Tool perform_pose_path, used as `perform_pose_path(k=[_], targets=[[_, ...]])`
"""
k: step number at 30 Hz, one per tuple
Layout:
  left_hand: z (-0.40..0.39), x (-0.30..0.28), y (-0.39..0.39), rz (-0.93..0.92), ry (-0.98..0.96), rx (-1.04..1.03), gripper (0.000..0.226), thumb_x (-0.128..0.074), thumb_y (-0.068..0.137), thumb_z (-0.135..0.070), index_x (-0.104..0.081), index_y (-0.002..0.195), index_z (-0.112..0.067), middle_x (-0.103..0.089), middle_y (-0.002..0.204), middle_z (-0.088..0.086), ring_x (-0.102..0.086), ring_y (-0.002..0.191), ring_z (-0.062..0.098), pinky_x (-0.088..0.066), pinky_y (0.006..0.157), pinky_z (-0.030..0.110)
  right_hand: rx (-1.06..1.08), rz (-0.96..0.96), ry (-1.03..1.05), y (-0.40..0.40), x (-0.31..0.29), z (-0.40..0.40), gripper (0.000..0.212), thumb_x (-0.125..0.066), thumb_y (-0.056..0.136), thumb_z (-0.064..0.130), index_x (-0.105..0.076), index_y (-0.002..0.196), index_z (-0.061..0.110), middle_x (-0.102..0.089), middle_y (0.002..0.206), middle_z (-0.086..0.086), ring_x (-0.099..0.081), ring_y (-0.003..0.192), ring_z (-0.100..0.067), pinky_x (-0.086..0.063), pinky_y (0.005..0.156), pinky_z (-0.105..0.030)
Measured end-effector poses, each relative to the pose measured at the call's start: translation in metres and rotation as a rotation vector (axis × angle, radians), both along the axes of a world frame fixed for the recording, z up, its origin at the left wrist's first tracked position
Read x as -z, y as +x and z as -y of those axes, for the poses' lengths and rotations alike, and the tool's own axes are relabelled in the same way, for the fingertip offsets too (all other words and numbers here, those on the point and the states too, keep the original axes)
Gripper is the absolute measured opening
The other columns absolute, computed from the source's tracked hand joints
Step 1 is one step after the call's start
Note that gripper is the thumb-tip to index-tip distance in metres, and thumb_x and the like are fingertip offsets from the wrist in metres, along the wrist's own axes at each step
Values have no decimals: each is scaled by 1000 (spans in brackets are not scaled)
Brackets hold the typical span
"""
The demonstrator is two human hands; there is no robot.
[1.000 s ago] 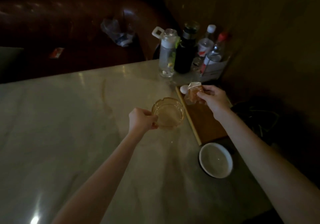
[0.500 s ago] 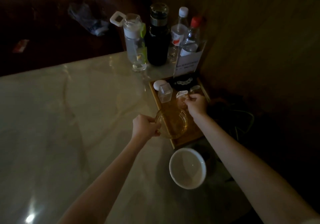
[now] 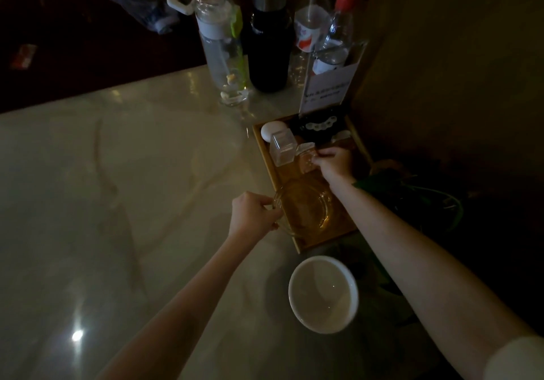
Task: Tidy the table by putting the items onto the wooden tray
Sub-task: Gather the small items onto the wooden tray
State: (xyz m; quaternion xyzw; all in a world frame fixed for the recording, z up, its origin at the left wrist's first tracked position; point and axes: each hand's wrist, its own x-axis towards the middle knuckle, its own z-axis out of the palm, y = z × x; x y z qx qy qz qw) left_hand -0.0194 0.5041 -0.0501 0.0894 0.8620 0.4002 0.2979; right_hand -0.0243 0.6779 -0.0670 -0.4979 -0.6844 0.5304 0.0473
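The wooden tray [image 3: 306,244] sits at the right edge of the surface [image 3: 117,203], with the glass ashtray [image 3: 303,206] on its near end and a clear box [image 3: 282,147] and an egg [image 3: 269,131] at its far left. Behind the tray stand the bottles [image 3: 268,41]; a bowl [image 3: 323,294] lies in front of it.

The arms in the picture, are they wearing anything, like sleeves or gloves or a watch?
Both hands are bare: no gloves, rings or watch show on the left hand or the right hand. The forearms are bare too. Only the right arm shows clothing, a pale short sleeve at the picture's bottom corner. The room is dim, so small details could be missed.
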Motion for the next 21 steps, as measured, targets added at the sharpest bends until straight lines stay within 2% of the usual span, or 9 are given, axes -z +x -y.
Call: perform_pose_path(k=[5, 11, 15, 19, 21], targets=[[-1, 0, 0, -16, -4, 1, 22, -67, 79, -14, -68, 99, -4, -61, 51, -2, -56, 38, -6, -45, 45, 3, -61, 7, 121, -7, 7, -3, 24, -60, 85, 3, -62, 109, 0, -63, 118, -17, -57, 113, -28, -41, 84, -25], [-7, 1, 0, -75, -20, 13, 22, -67, 79, -17, -69, 98, -6, -70, 61, 9, -59, 47, 1, -46, 49, 5, -129, 10, 178, -9, 11, -6, 22, -58, 86, 4, -59, 108, -1, -62, 115, -17, -59, 109, -28, -46, 84, -28], [-11, 2, 0, -106, -38, 42, 22, -66, 80, -17, -69, 99, -6, -69, 61, 8, -59, 49, 0, -47, 52, 8, -150, 5, 198, -3, 6, -7, 26, -59, 87, 9, -58, 111, 1, -60, 119, -16, -57, 112, -27, -42, 82, -26], [-14, 3, -1, -128, -67, 60, 20, -66, 81, -23, -71, 94, -8, -65, 54, 2, -60, 50, 1, -48, 51, 10, -168, -51, 148, 17, -3, -9, 25, -57, 88, 13, -59, 111, 4, -60, 116, -11, -55, 105, -18, -41, 82, -24], [-16, 4, -1, -138, -75, 73, 19, -67, 81, -22, -71, 90, -6, -65, 53, 2, -61, 51, 3, -50, 53, 14, -223, -63, 74, 28, -12, -4, 26, -51, 92, 16, -57, 113, 2, -59, 112, -11, -52, 97, -16, -41, 71, -17]])
